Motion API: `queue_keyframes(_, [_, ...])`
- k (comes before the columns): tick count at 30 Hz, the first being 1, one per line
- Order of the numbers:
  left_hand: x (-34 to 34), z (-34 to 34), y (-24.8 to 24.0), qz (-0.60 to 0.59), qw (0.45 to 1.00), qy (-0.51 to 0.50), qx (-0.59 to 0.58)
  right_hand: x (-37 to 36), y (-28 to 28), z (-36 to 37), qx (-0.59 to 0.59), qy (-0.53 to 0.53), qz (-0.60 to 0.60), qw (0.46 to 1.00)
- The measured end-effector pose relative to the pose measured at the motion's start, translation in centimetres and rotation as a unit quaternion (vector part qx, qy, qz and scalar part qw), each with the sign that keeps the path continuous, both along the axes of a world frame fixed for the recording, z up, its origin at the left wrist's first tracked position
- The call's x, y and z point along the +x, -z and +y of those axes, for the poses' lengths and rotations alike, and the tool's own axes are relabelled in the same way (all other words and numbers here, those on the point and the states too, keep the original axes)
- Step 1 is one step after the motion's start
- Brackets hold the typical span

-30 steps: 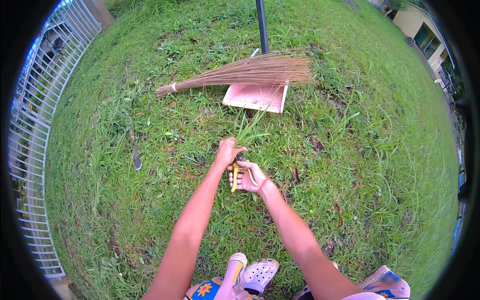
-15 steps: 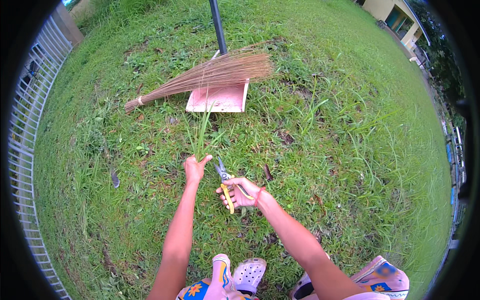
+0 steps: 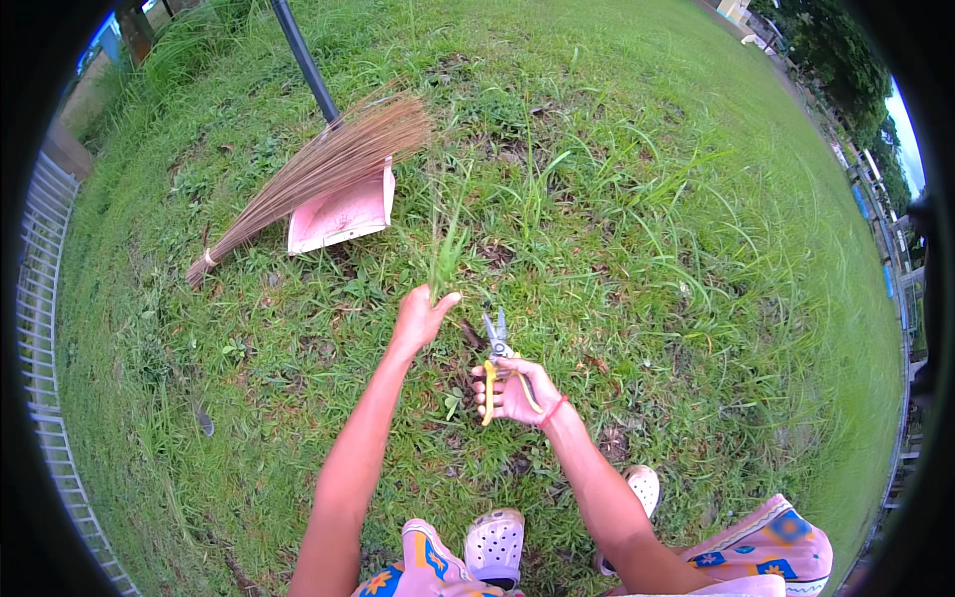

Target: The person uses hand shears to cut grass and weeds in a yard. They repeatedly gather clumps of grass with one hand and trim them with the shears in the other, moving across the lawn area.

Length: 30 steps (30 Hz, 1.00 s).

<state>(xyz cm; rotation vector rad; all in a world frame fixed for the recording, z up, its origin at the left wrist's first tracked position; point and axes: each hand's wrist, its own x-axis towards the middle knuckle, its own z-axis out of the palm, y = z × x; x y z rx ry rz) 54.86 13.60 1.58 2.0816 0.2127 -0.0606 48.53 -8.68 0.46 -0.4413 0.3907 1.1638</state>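
My left hand (image 3: 422,316) is closed around a bunch of long green grass blades (image 3: 447,261), which stick up past my fingers. To its right, my right hand (image 3: 513,390) holds a pair of pruning shears (image 3: 497,350) with yellow handles. Their metal blades stand apart and point away from me, close to my left hand but not touching the grass bunch. A red band circles my right wrist. Beyond my hands a stick broom (image 3: 328,169) lies across a pink dustpan (image 3: 343,212) with a dark upright handle (image 3: 303,60).
Taller grass tufts (image 3: 686,239) grow on the right side of the lawn. A white metal fence (image 3: 45,328) runs along the left edge. My clog (image 3: 494,544) shows at the bottom. A small dark object (image 3: 205,423) lies in the grass at left.
My view has turned rightward, so the broom and dustpan sit farther left. Both hands have moved right over the lawn, still holding the grass and the shears.
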Motion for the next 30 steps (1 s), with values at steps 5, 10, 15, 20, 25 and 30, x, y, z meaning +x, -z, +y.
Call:
queue_keyframes(5, [6.3, -10.8, 3.5, -0.020, 0.996, 0.083, 0.006, 2.8, 1.3, -5.3, 0.034, 0.094, 0.051, 0.994])
queue_keyframes(10, [9.2, -13.8, 4.6, -0.012, 0.990, 0.090, 0.109, 6.6, 3.6, -3.4, 0.059, 0.185, 0.056, 0.979])
queue_keyframes(15, [10.1, -9.4, 3.8, -0.104, 0.991, -0.065, -0.054, 4.1, 1.9, -4.9, -0.019, 0.095, -0.009, 0.995])
queue_keyframes(20, [12.2, -8.4, 4.1, 0.006, 0.992, 0.100, 0.081, 6.8, 2.4, -4.6, 0.033, 0.103, 0.006, 0.994])
queue_keyframes(25, [14.0, -11.5, 5.7, -0.058, 0.965, 0.105, 0.234, 12.2, 4.8, -2.1, 0.042, 0.125, 0.038, 0.991])
queue_keyframes(30, [15.9, -10.7, 4.7, -0.048, 0.989, 0.069, 0.122, 12.1, 3.4, -1.1, -0.036, 0.133, 0.006, 0.990])
